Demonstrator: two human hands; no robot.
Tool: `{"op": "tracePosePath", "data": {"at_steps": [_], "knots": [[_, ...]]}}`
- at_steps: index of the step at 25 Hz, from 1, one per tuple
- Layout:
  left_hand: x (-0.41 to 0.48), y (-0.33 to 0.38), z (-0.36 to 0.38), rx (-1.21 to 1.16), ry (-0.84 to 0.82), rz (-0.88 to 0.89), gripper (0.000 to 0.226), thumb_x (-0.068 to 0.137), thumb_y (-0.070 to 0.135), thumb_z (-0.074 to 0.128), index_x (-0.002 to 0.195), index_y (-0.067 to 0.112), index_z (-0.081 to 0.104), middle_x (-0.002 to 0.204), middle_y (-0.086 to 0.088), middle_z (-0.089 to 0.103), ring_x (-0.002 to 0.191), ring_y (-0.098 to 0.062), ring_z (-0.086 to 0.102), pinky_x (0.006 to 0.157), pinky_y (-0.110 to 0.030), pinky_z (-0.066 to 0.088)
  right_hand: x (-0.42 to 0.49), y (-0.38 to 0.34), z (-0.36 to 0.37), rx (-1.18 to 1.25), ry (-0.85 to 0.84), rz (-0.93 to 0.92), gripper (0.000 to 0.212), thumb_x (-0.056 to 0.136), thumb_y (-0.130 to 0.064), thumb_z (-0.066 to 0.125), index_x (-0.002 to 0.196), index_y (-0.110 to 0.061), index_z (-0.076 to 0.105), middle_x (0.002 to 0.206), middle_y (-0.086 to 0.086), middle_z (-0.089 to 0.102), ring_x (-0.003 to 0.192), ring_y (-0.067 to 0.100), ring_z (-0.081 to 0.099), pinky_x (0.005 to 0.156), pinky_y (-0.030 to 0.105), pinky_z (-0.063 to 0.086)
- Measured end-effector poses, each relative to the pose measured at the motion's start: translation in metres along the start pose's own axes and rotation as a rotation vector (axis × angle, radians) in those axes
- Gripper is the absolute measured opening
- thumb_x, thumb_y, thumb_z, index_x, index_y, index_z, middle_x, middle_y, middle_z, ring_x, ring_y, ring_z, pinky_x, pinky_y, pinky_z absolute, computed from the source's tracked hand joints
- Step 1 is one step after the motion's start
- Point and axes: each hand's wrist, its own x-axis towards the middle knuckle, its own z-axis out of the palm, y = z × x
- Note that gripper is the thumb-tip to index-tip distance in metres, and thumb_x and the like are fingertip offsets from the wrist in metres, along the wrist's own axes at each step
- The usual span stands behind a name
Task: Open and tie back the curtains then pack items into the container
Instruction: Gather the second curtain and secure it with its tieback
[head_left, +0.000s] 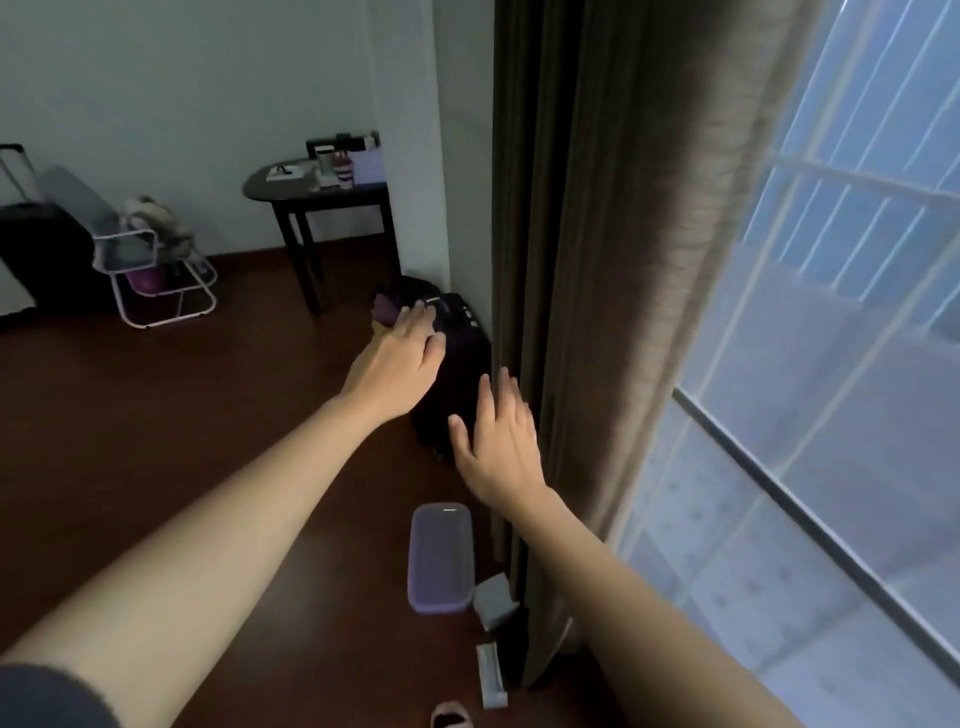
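My right hand (501, 441) is open at centre frame, fingers spread and holding nothing, just short of the curtain's inner edge; my left hand (402, 358) is open too, palm down over the dark suitcase (457, 374) that stands on the floor against the wall corner, though I cannot tell whether it touches the case. Working outward, the curtain (623, 260) fills the middle and upper right as a tall column of grey-brown cloth, gathered into deep vertical folds beside the bright window (857, 364). I judge it soft, limp and fairly heavy for fabric, with a coarse weave that should not slip; I would bunch the whole bundle around its middle with one hand and wrap the tie with the other. I see no tie-back here. Below my right wrist, at lower centre, the purple container (441, 558) lies on the floor, shallow, rounded and lidless; it looks like light, stiff plastic, easy to lift by a long rim. Just beside it sit a small grey block (493, 603) and a pale flat item (491, 675), both likely light.
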Motion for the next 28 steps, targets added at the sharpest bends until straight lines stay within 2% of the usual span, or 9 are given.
{"op": "tracePosePath", "data": {"at_steps": [3, 6, 10, 12, 16, 19, 22, 26, 28], "knots": [[0.080, -0.026, 0.010, -0.025, -0.077, 0.003, 0.053, 0.101, 0.037, 0.024, 0.147, 0.013, 0.023, 0.157, -0.009, 0.017, 0.144, -0.027, 0.017, 0.115, -0.049, 0.019, 0.067, 0.006, 0.030, 0.005, 0.015, 0.142, 0.068, 0.098, -0.047, 0.027, 0.151, -0.010, 0.008, 0.159, 0.015, 0.006, 0.147, 0.027, 0.006, 0.118, 0.040, 0.010], [0.150, -0.047, 0.021, -0.097, -0.074, 0.117, 0.052, 0.101, 0.036, 0.028, 0.147, 0.013, 0.024, 0.156, -0.010, 0.020, 0.143, -0.027, 0.020, 0.115, -0.042, 0.022, 0.128, 0.010, 0.064, -0.015, 0.023, 0.235, 0.074, 0.093, -0.056, 0.018, 0.150, -0.010, 0.008, 0.158, 0.016, 0.010, 0.147, 0.028, 0.008, 0.118, 0.044, 0.016], [0.211, -0.066, 0.047, -0.233, -0.097, 0.267, 0.044, 0.098, 0.029, 0.041, 0.141, 0.022, 0.034, 0.157, -0.012, 0.014, 0.114, -0.027, 0.056, 0.098, -0.038, 0.040, 0.177, 0.016, 0.086, 0.005, 0.056, 0.308, 0.071, 0.094, -0.054, 0.029, 0.150, -0.018, 0.007, 0.158, 0.011, -0.015, 0.146, 0.027, -0.008, 0.119, 0.041, 0.011], [0.235, -0.074, 0.067, -0.300, -0.113, 0.363, 0.038, 0.095, 0.026, 0.048, 0.133, 0.022, 0.040, 0.157, -0.014, 0.010, 0.105, -0.032, 0.061, 0.090, -0.036, 0.044, 0.191, 0.017, 0.090, -0.021, 0.142, 0.350, 0.073, 0.093, -0.049, 0.040, 0.151, -0.021, 0.005, 0.154, 0.009, -0.027, 0.146, 0.026, -0.012, 0.117, 0.035, 0.005], [0.291, -0.080, 0.108, -0.522, -0.113, 0.719, 0.036, 0.091, 0.017, 0.059, 0.121, 0.023, 0.041, 0.155, -0.023, 0.010, 0.137, -0.021, 0.032, 0.095, -0.024, 0.036, 0.226, 0.018, 0.113, -0.157, 0.337, 0.523, 0.084, 0.087, -0.038, 0.055, 0.151, -0.024, 0.003, 0.153, 0.013, -0.031, 0.146, 0.031, -0.001, 0.117, 0.036, 0.015], [0.310, -0.073, 0.120, -0.646, -0.129, 0.834, 0.041, 0.086, 0.013, 0.064, 0.116, 0.026, 0.039, 0.151, -0.023, 0.020, 0.109, -0.009, 0.050, 0.087, -0.015, 0.037, 0.242, 0.012, 0.122, -0.145, 0.372, 0.680, 0.076, 0.087, -0.036, 0.057, 0.149, -0.015, 0.018, 0.154, 0.016, -0.024, 0.142, 0.036, 0.014, 0.116, 0.037, 0.023], [0.329, -0.076, 0.127, -0.693, -0.167, 0.943, 0.043, 0.086, 0.008, 0.063, 0.120, 0.024, 0.041, 0.146, -0.022, 0.028, 0.090, -0.004, 0.049, 0.083, -0.015, 0.041, 0.259, 0.002, 0.125, -0.128, 0.405, 0.831, 0.077, 0.089, -0.037, 0.056, 0.149, -0.013, 0.015, 0.155, 0.015, -0.019, 0.140, 0.036, 0.017, 0.116, 0.038, 0.024], [0.352, -0.081, 0.134, -0.629, -0.359, 1.160, 0.039, 0.084, -0.002, 0.051, 0.119, 0.014, 0.060, 0.107, -0.022, 0.059, 0.081, -0.029, 0.061, 0.073, -0.024, 0.041, 0.268, 0.005, 0.121, -0.085, 0.406, 0.891, 0.077, 0.089, -0.035, 0.053, 0.150, -0.013, 0.012, 0.158, 0.009, 0.000, 0.137, 0.032, 0.029, 0.112, 0.039, 0.032], [0.366, -0.087, 0.139, -0.618, -0.395, 1.145, 0.040, 0.081, 0.005, 0.049, 0.118, 0.013, 0.064, 0.088, -0.019, 0.065, 0.076, -0.031, 0.062, 0.071, -0.029, 0.048, 0.263, 0.005, 0.119, -0.060, 0.354, 0.909, 0.075, 0.092, -0.032, 0.051, 0.151, -0.013, 0.008, 0.158, 0.008, 0.004, 0.139, 0.030, 0.028, 0.114, 0.037, 0.029]]}}
